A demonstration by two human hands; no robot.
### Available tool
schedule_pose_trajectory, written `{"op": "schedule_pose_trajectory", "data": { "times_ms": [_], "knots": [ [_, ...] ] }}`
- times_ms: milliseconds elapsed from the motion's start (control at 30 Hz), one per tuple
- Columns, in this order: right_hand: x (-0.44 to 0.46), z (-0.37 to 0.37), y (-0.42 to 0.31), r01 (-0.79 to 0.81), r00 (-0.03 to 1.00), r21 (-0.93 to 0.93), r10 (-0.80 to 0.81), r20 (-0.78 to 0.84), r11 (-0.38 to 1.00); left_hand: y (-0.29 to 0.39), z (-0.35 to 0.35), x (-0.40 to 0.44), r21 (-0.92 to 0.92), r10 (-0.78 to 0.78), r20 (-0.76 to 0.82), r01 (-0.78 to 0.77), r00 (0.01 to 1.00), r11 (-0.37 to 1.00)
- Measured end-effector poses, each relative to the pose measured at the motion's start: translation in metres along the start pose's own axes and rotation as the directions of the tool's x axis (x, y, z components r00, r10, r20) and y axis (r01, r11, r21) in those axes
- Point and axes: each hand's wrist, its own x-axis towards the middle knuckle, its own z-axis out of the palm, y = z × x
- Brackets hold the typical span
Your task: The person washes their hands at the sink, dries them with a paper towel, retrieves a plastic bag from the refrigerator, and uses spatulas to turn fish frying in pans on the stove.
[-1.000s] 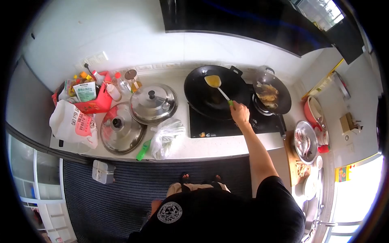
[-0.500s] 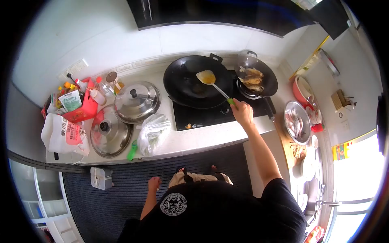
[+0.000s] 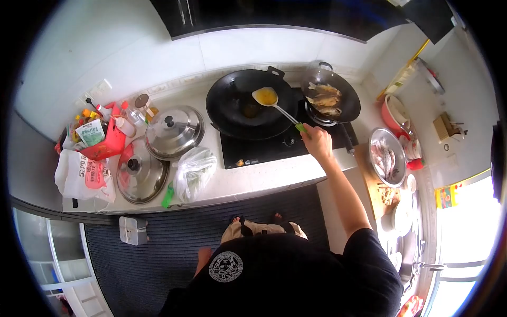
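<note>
My right hand [image 3: 318, 142] is closed round the green handle of a spatula [image 3: 285, 114]. Yellowish liquid, which looks like oil, lies in the spatula's broad head, held over the right part of a large black wok [image 3: 224, 113]. A small dark pool shows at the wok's bottom. To the right, a smaller frying pan [image 3: 346, 100] holds several browned fish [image 3: 325, 96] on the other burner. My left hand [image 3: 204, 254] hangs low beside my body, blurred and partly hidden by the black shirt, so its fingers cannot be made out.
Left of the black cooktop [image 3: 248, 158] lie two steel lids [image 3: 182, 138] and a plastic bag [image 3: 194, 174]. A red basket [image 3: 112, 141] with bottles and packets stands farther left. At right, a steel bowl [image 3: 376, 158] of raw fish sits beside a cutting board [image 3: 376, 203].
The spatula has shifted slightly right relative to the wok, with the liquid still in its head. My left hand has drawn down closer to my body. The whole view has shifted a little.
</note>
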Motion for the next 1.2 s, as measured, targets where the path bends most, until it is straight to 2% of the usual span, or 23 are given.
{"op": "schedule_pose_trajectory", "data": {
  "times_ms": [200,267,300,400,500,633,700,767,800,933,1067,1100,1200],
  "knots": [
    [0.001,0.000,0.010,0.025,1.000,0.031,-0.025,-0.018,0.999,0.069,-0.016,0.016,-0.162,0.040,-0.117,-0.059,0.992,0.985],
    [0.001,0.003,0.019,0.058,0.997,0.040,-0.056,-0.057,0.997,0.118,-0.035,0.017,-0.441,-0.119,-0.118,0.055,0.986,0.896],
    [0.001,0.002,0.020,0.060,0.997,0.035,-0.058,-0.051,0.998,0.143,-0.049,0.013,-0.669,-0.242,-0.079,0.129,0.967,0.732],
    [0.002,-0.007,0.026,0.057,0.998,0.029,-0.055,-0.044,0.998,0.177,-0.071,0.022,-0.758,-0.192,-0.124,0.032,0.974,0.652],
    [0.004,-0.018,0.038,0.030,0.998,0.051,-0.027,-0.055,0.998,0.184,-0.075,0.032,-0.753,-0.204,-0.125,0.041,0.971,0.657],
    [0.007,-0.047,0.061,-0.045,0.997,0.087,0.049,-0.054,0.995,0.140,-0.050,0.033,-0.584,-0.101,-0.049,0.053,0.994,0.810],
    [0.009,-0.057,0.083,-0.098,0.994,0.069,0.101,-0.050,0.993,0.098,-0.025,0.028,-0.333,0.002,-0.050,-0.019,0.999,0.943],
    [0.008,-0.076,0.093,-0.202,0.979,0.021,0.203,-0.013,0.979,0.060,-0.001,0.020,-0.087,0.070,-0.006,-0.070,0.998,0.994],
    [0.009,-0.082,0.103,-0.241,0.970,0.003,0.241,-0.004,0.970,0.045,0.009,0.015,-0.029,0.055,0.015,-0.055,0.998,0.998],
    [0.015,-0.076,0.165,-0.301,0.953,-0.063,0.298,-0.057,0.951,0.021,0.024,-0.002,0.018,-0.023,0.017,0.023,1.000,1.000],
    [0.029,-0.071,0.199,-0.511,0.857,0.027,0.507,0.094,0.859,0.025,0.025,0.005,0.010,0.007,-0.045,-0.006,0.999,1.000],
    [0.029,-0.068,0.204,-0.474,0.881,0.094,0.471,0.056,0.876,0.028,0.022,0.008,0.006,0.023,-0.063,-0.023,0.998,1.000],
    [0.040,-0.068,0.211,-0.662,0.745,0.342,0.636,0.202,0.667,0.044,0.009,0.021,0.030,0.134,-0.168,-0.130,0.977,0.991]
  ]
}}
